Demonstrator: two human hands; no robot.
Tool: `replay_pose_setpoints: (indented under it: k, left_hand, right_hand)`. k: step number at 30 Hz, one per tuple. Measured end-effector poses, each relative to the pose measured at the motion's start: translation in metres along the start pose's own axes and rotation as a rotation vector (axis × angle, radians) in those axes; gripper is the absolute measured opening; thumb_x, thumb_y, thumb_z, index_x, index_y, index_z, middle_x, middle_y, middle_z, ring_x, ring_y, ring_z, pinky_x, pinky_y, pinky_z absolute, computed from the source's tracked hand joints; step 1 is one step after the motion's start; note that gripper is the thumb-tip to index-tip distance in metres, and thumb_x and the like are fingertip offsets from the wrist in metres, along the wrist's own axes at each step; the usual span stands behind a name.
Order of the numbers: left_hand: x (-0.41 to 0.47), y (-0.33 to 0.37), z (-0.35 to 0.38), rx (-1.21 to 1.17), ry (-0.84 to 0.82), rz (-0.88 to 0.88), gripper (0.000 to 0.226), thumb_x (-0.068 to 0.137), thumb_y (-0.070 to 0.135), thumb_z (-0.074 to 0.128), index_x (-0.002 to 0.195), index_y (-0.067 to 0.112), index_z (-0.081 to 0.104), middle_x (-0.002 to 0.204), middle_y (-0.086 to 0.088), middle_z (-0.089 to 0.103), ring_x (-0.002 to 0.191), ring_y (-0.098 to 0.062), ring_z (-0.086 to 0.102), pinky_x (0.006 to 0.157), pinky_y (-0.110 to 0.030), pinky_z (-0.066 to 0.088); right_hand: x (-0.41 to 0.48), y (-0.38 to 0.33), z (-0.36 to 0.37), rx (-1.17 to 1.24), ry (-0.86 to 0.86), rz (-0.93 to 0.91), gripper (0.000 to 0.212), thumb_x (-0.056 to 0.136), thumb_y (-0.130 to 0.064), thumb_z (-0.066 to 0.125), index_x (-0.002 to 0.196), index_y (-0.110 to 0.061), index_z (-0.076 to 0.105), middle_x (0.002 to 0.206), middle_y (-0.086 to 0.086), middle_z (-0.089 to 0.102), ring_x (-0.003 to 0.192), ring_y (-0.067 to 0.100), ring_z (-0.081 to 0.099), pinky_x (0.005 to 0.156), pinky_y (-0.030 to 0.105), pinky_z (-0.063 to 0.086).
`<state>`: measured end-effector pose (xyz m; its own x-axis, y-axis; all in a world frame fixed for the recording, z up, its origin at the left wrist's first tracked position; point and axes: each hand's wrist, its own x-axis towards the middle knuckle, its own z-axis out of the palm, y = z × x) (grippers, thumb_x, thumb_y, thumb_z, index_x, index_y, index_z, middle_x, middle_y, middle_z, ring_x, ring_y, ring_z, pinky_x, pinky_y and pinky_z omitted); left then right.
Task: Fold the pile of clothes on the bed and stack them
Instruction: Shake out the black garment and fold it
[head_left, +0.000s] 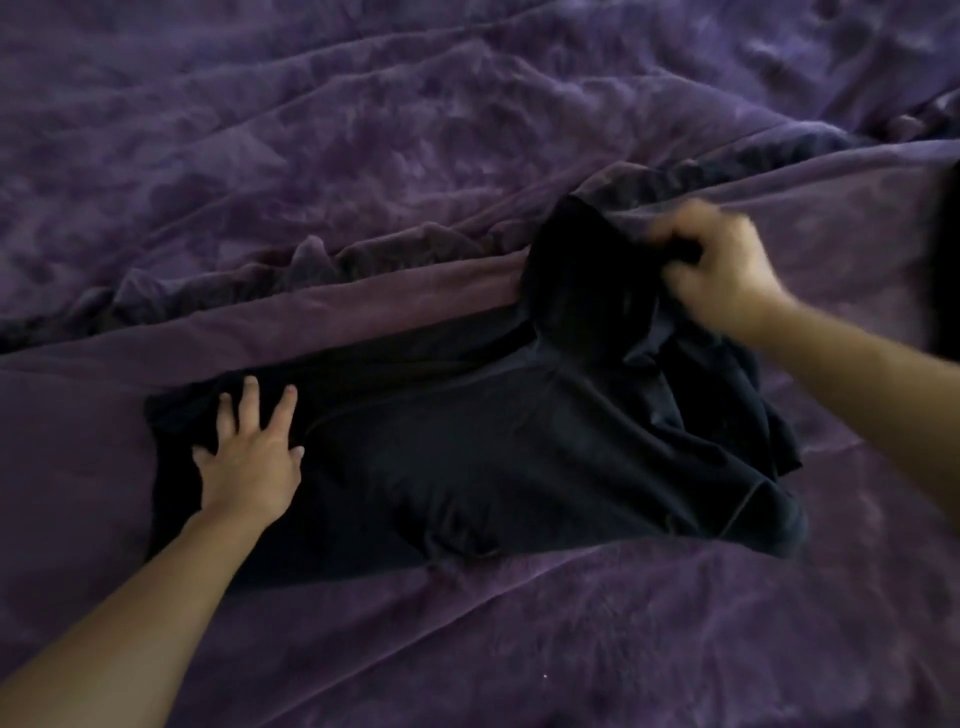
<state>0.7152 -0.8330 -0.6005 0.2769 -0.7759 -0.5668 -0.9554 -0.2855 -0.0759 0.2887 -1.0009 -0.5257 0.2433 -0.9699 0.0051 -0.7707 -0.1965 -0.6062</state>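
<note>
Firstly, left hand (249, 457): spread flat, fingers straight and apart, palm pressed on the left end of the shirt (467, 467); nothing gripped.
Right hand (722, 265): blurred; fingers curled and clamped on a bunch of the shirt's cloth at its far right corner, raised above the bed.
Shirt, look: dark navy or black; middle part smooth and flat, crossed by a faint seam line; right end rumpled, rising in a peak to the right hand; rounded flap, perhaps a sleeve, at the near right corner.
Shirt, place: laid lengthwise from left to right on the near half of the bed, between the two hands; far side touching the gathered edge of the blanket (363, 156).
Blanket: purple, mottled and creased, spread over the far half of the bed; near edge bunched in a ridge running from left to upper right.
Sheet (571, 649): plainer purple, wrinkled, lying under the shirt and below both forearms.
Right margin: dark shape (946, 260), cut off by the frame; kind not discernible.
</note>
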Motion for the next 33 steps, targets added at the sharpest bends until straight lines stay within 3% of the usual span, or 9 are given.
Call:
replay_pose_setpoints:
  k: [2,5,8,11,15,20,27,30,33]
  left_hand:
    - [-0.007,0.011,-0.009,-0.009,0.023,-0.043,0.068,0.094,0.029,0.055,0.151,0.028,0.019,0.160,-0.008,-0.005,0.146,-0.034,-0.001,0.108,-0.065,0.023]
    - [-0.023,0.038,-0.023,-0.077,0.251,-0.006,0.059,0.083,0.019,0.066,0.138,0.016,0.046,0.157,-0.016,0.015,0.141,-0.039,0.015,0.101,-0.066,0.026]
    - [-0.040,0.081,-0.030,-0.071,0.493,0.195,0.053,0.070,0.016,0.069,0.122,0.016,0.059,0.147,-0.017,0.038,0.131,-0.040,0.035,0.090,-0.058,0.031]
    - [-0.047,0.122,-0.026,-0.057,0.420,0.282,0.046,0.075,0.023,0.068,0.120,0.018,0.060,0.139,-0.012,0.047,0.124,-0.035,0.042,0.089,-0.054,0.034]
    - [-0.031,0.086,-0.017,-0.036,0.228,0.083,0.052,0.078,0.020,0.068,0.127,0.012,0.055,0.142,-0.017,0.042,0.130,-0.038,0.036,0.098,-0.051,0.033]
    - [-0.020,-0.016,-0.023,0.079,0.237,-0.054,0.043,0.079,0.005,0.067,0.121,0.007,0.059,0.130,-0.021,0.045,0.117,-0.041,0.041,0.090,-0.054,0.039]
    - [-0.009,-0.059,-0.054,-0.391,0.518,-0.562,0.047,0.085,0.009,0.058,0.130,0.011,0.045,0.135,-0.022,0.040,0.122,-0.043,0.038,0.096,-0.055,0.036]
    - [-0.025,-0.032,-0.049,-0.222,0.625,-0.166,0.042,0.077,0.007,0.059,0.118,0.013,0.057,0.122,-0.019,0.051,0.109,-0.042,0.047,0.087,-0.052,0.040]
    - [-0.050,0.036,-0.028,-0.237,0.489,0.342,0.039,0.075,0.005,0.060,0.112,0.014,0.065,0.112,-0.014,0.057,0.097,-0.039,0.054,0.080,-0.049,0.046]
  right_hand:
    - [-0.052,-0.001,-0.008,-0.225,-0.193,-0.224,0.042,0.058,-0.002,0.054,0.094,-0.009,0.073,0.118,0.015,0.065,0.113,0.030,0.056,0.090,0.038,0.042]
    - [-0.115,0.017,-0.014,-0.454,-0.423,-0.134,0.050,0.065,0.009,0.063,0.102,-0.022,0.075,0.143,0.010,0.049,0.138,0.035,0.036,0.102,0.056,0.036]
    - [-0.136,0.033,-0.015,-0.310,-0.170,0.168,0.031,0.073,0.004,0.066,0.094,-0.018,0.075,0.137,0.010,0.055,0.130,0.035,0.047,0.099,0.053,0.043]
    - [-0.130,0.036,-0.005,-0.081,0.109,0.652,0.032,0.082,-0.042,0.068,0.109,-0.026,0.063,0.123,0.001,0.061,0.111,0.027,0.058,0.091,0.040,0.046]
    - [-0.117,0.043,0.006,0.016,0.005,0.951,0.086,0.060,-0.077,0.067,0.128,-0.028,0.050,0.123,-0.004,0.061,0.110,0.024,0.059,0.091,0.037,0.049]
    - [-0.116,0.054,0.021,-0.026,-0.108,0.914,0.063,0.072,-0.056,0.075,0.122,-0.020,0.060,0.115,0.007,0.067,0.102,0.030,0.063,0.085,0.035,0.052]
    - [-0.115,0.052,0.029,-0.088,-0.117,0.919,0.052,0.080,-0.053,0.069,0.116,-0.017,0.058,0.115,0.017,0.065,0.102,0.039,0.061,0.084,0.044,0.051]
    - [-0.111,0.048,0.024,-0.016,-0.134,0.945,0.055,0.077,-0.054,0.072,0.116,-0.017,0.058,0.117,0.015,0.064,0.103,0.037,0.061,0.092,0.046,0.051]
    - [-0.113,0.039,0.019,0.037,-0.134,0.934,0.051,0.077,-0.050,0.074,0.113,-0.018,0.058,0.116,0.012,0.065,0.102,0.033,0.062,0.092,0.043,0.051]
